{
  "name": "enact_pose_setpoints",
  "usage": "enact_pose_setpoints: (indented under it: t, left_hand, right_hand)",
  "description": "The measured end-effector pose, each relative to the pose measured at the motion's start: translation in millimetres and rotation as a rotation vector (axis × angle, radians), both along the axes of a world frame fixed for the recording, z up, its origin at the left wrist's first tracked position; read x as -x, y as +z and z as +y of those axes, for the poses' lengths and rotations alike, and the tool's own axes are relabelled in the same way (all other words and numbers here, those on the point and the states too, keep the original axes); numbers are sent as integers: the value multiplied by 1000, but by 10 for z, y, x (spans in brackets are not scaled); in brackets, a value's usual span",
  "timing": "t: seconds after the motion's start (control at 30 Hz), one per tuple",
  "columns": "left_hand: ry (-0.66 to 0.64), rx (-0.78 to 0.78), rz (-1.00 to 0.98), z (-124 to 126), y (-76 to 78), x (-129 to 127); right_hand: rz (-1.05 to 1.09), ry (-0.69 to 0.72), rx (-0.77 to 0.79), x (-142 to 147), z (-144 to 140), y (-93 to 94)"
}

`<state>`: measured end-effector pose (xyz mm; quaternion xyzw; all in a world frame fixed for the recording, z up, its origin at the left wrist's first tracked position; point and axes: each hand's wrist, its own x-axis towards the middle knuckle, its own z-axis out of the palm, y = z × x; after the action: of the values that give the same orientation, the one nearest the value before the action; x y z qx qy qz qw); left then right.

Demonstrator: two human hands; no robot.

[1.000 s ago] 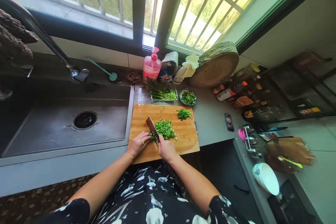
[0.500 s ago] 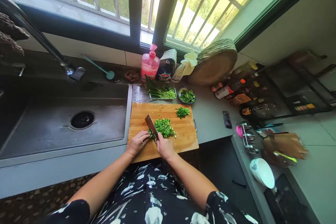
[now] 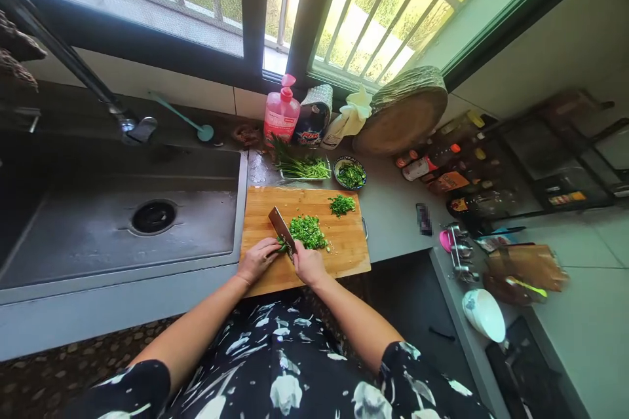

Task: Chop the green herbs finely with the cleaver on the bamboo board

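On the wooden cutting board [image 3: 265, 209], my right hand [image 3: 309, 264] grips the handle of a cleaver [image 3: 281, 229], whose blade slants up and to the left. My left hand [image 3: 259, 260] is closed on green stalks [image 3: 282, 244] right beside the blade, with its fingertips close to the steel; most of the stalks are hidden under the fingers. Against the blade's right side lies a heap of chopped greens [image 3: 307, 232]. A smaller, finer pile of chopped herbs [image 3: 342, 205] sits at the board's far right.
Behind the board are a tray of long green stalks [image 3: 307, 167] and a patterned bowl of greens [image 3: 350, 174]. A pink pump bottle [image 3: 282, 119] stands by the window. The sink [image 3: 196, 242] adjoins on the left. A phone-like object [image 3: 424, 219] lies right; a white bowl [image 3: 484, 315] stands farther over.
The view has shifted slightly, so the board and hands appear a little higher. Both hands keep their holds, and the cleaver stays beside the stalks.
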<state>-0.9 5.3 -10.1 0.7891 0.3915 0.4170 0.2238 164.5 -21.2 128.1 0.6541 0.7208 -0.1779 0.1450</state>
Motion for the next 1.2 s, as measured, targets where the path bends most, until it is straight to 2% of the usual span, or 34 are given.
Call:
enact_pose_setpoints:
  t: [0.1, 0.33, 0.6, 0.7, 0.9, 0.97, 1.1, 1.2]
  left_hand:
    - [-2, 3, 13, -2, 21, 10]
    - [36, 13, 33, -16, 50, -18]
    - [41, -35, 66, -14, 14, -16]
    - [39, -22, 62, -16, 0, -22]
    - [30, 0, 45, -27, 6, -10]
    - [23, 4, 34, -29, 28, -9]
    - [24, -19, 13, -30, 64, -23]
    - [28, -41, 4, -29, 64, -32]
  right_hand:
    - [-9, -23, -25, 95, 1, -63]
    - [-48, 25, -17, -50, -17, 232]
    - [-105, 64, 60, 122, -80, 309]
    - [-135, 46, 80, 185, -91, 250]
    - [-84, 58, -24, 249, 64, -47]
    - [-71, 51, -33, 180, 93, -19]
    - [-69, 61, 4, -8, 53, 155]
    - [-67, 54, 24, -18, -11, 114]
